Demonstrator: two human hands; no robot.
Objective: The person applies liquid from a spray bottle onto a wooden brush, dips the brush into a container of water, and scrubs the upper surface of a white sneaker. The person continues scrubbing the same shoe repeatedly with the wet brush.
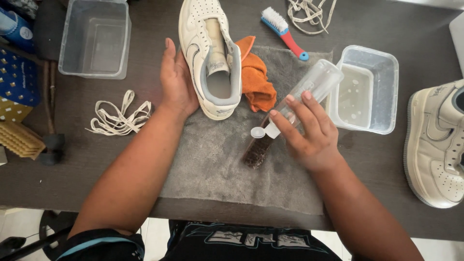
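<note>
My left hand point(176, 82) rests flat against the left side of a white sneaker point(208, 53) that stands on a grey towel point(217, 159). My right hand point(309, 133) grips a clear plastic bottle point(314, 82), tipped with its open flip cap point(261, 131) pointing down over a dark brush point(255, 151) that lies on the towel. An orange cloth point(256, 79) is bunched up beside the sneaker's heel.
A plastic tub of cloudy water point(382, 72) stands right of the towel, an empty tub point(94, 38) at the back left. A second white sneaker point(437, 145) lies far right. Loose laces point(118, 118), a blue-red brush point(285, 31) and a bristle brush point(19, 140) lie about.
</note>
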